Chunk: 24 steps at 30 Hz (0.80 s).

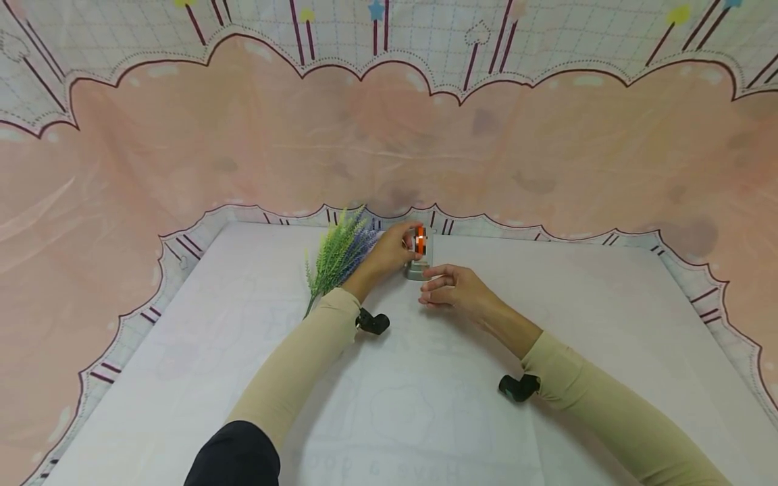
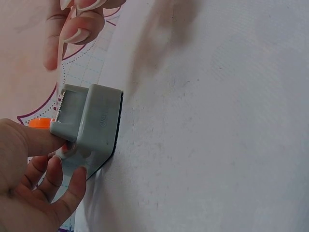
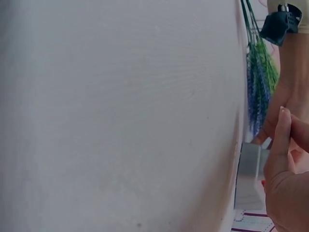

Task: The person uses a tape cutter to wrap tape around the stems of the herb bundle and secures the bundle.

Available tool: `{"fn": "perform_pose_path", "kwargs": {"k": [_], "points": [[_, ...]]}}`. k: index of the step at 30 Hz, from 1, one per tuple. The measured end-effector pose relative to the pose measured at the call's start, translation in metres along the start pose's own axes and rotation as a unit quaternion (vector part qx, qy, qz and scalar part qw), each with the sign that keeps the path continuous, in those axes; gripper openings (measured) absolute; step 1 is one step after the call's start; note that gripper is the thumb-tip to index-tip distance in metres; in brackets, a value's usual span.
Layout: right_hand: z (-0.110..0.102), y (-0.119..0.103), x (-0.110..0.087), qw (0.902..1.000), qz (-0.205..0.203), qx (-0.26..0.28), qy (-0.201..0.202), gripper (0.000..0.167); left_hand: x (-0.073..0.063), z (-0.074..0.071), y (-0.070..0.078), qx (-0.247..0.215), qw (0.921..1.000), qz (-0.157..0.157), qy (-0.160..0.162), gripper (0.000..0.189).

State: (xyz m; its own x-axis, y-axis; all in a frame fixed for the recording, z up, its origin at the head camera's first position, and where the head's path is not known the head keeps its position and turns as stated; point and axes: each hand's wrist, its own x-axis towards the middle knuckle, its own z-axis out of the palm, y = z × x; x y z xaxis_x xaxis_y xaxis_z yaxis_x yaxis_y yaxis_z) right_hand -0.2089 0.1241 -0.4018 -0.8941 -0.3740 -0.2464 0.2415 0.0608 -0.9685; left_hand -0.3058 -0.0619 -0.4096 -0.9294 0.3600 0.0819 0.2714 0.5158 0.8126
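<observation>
We see the left hand [image 1: 389,250] gripping a tape dispenser [image 2: 100,116], the right hand [image 1: 457,289] pinching a strip [image 2: 60,62], drawn out, apparently untorn.

- A bundle of yellow-green and purple sprigs [image 1: 331,256] is laid near the far edge of the white tabletop [image 1: 182,351], left of centre, its stems pointed toward the near side.
- Faint lettering [image 1: 389,468] can be seen at the bottom of the head view.
- Beyond the table, a peach cloth [image 1: 547,148] is bordered by scalloped dark lines; above, a pale grid band [image 1: 413,27] is decorated with a blue star and yellow dots.
</observation>
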Motion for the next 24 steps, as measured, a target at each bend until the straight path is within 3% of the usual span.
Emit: {"fn": "perform_pose_path", "kwargs": {"k": [16, 24], "points": [[0.0066, 0.0056, -0.0022, 0.9999, 0.013, 0.007, 0.003, 0.056, -0.0001, -0.0005, -0.0011, 0.004, 0.9999, 0.01, -0.002, 0.071], [0.0086, 0.0076, -0.0039, 0.9999, -0.003, 0.009, -0.012, 0.058, -0.001, -0.001, 0.0005, 0.009, 0.9999, 0.005, -0.006, 0.071]]}}
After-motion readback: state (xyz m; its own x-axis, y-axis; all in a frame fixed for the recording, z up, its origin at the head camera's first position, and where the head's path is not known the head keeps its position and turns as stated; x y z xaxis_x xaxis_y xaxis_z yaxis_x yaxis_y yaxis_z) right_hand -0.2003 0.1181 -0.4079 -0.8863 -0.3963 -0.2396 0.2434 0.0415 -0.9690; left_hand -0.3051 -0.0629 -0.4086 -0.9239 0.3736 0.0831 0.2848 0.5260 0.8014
